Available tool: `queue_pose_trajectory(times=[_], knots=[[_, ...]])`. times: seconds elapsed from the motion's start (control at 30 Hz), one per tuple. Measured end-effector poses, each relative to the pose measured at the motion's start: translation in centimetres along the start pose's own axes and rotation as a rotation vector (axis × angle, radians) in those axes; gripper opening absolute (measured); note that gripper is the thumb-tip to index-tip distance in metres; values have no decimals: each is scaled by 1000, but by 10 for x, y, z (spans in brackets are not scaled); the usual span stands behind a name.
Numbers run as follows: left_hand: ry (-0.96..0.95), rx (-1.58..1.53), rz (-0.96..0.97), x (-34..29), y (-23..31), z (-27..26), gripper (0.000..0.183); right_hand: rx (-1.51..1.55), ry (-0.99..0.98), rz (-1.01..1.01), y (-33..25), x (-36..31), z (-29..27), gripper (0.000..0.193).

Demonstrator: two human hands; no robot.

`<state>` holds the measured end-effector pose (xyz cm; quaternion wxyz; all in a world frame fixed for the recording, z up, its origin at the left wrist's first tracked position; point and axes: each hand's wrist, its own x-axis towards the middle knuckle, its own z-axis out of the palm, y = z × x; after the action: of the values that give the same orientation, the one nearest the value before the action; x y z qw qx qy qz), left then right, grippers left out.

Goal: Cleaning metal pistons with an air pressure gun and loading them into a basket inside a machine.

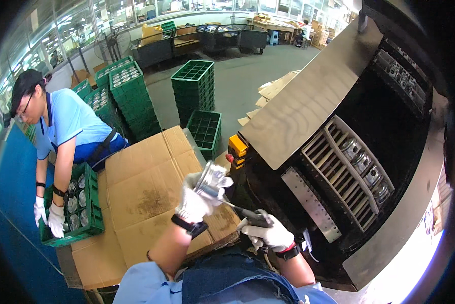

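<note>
My left hand (193, 203), in a white glove, is closed around a shiny metal piston (212, 181) and holds it tilted above the cardboard's right edge. Lower and to the right, my gloved right hand (273, 235) grips a black air blow gun (254, 217). The gun's thin nozzle points up and left, its tip close to the piston; whether they touch, I cannot tell. Flattened brown cardboard (136, 175), darkly stained in the middle, covers the table under my left arm. To my right, several metal pistons (361, 162) sit in a row on the machine's slatted rack (333, 175).
At far left, a gloved co-worker (80, 119) reaches into a green crate (93, 215) of metal parts. Stacked green crates (133, 104) stand beyond the table, beside a stack of divided crates (193, 83). A metal machine cover (308, 96) and yellow control box (237, 147) border my right.
</note>
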<state>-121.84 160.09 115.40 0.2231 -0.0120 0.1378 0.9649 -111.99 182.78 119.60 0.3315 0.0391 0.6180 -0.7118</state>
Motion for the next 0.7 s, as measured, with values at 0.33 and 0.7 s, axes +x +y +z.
queue_pose_trajectory(times=[0.33, 0.7], knots=[[687, 988, 740, -60, 122, -159, 37, 2, 445, -164, 13, -34, -36, 36], [631, 1804, 461, 22, 47, -17, 60, 265, 1693, -362, 30, -234, -137, 14]])
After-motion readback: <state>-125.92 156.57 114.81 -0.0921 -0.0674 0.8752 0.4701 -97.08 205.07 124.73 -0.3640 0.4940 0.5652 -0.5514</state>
